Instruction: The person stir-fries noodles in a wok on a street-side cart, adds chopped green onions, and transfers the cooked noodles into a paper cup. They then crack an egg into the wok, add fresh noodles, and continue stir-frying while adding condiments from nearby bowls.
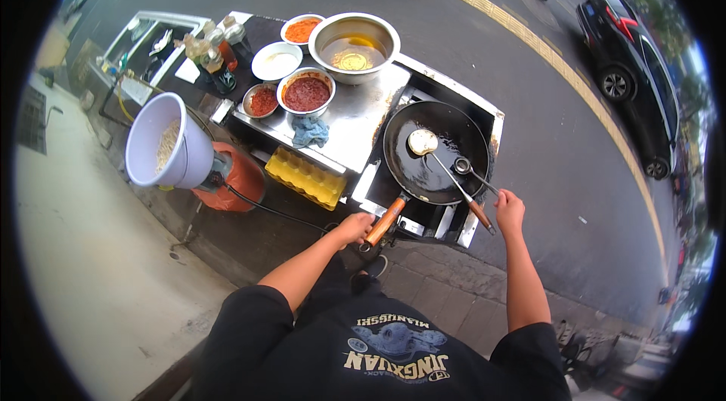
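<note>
My right hand is closed on the handle end of a small metal ladle, whose bowl is over the right side of a black wok. A larger ladle with a wooden grip rests across the wok, its round bowl holding or reflecting something pale. Beside the wok's wooden handle is my left hand, fingers curled; whether it touches anything there is unclear. Left of the wok, on the steel cart top, stand a big metal bowl of oily liquid, a bowl of red sauce and a blue cloth.
Smaller bowls and seasoning bottles stand farther left. A yellow egg tray lies below the cart's near edge. A white bucket stands by an orange-covered object. People and a dark parked car are on the road.
</note>
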The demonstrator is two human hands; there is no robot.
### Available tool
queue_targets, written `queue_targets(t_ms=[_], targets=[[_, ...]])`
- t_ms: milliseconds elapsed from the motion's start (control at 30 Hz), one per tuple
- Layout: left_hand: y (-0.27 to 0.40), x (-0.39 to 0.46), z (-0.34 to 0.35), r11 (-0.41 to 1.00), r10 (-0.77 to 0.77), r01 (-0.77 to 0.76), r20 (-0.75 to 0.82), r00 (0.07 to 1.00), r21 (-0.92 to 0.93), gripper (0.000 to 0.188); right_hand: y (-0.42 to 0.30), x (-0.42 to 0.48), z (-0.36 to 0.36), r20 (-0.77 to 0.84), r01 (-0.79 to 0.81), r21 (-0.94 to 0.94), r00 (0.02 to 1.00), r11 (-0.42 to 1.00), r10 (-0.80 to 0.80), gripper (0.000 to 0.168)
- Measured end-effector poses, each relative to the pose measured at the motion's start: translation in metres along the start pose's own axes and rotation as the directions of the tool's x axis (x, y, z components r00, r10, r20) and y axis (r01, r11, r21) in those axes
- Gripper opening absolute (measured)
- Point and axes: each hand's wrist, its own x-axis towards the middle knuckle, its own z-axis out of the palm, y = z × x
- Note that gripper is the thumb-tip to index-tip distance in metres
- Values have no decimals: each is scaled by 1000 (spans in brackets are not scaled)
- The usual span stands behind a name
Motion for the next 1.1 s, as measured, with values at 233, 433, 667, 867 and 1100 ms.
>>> queue_targets(t_ms=[233,433,667,867,1100], targets=[[-100,82,69,982,13,11,-129,992,187,59,-136,38,-27,346,-488,677,872,551,347,23],[-102,89,57,973,-56,82,-126,990,216,64,-320,104,50,268,-135,668,961,732,-67,30],[-84,49,-2,993,-22,52,-264,964,105,67,-384,173,192,358,-130,517,931,846,-75,30],[-29,18,-162,964,262,-139,-733,628,226,26,-400,116,185,558,-305,560,826,770,-79,34],[6,117,-280,919,296,-83,-536,791,385,49,-202,51,57,357,201,-239,928,950,-106,40]])
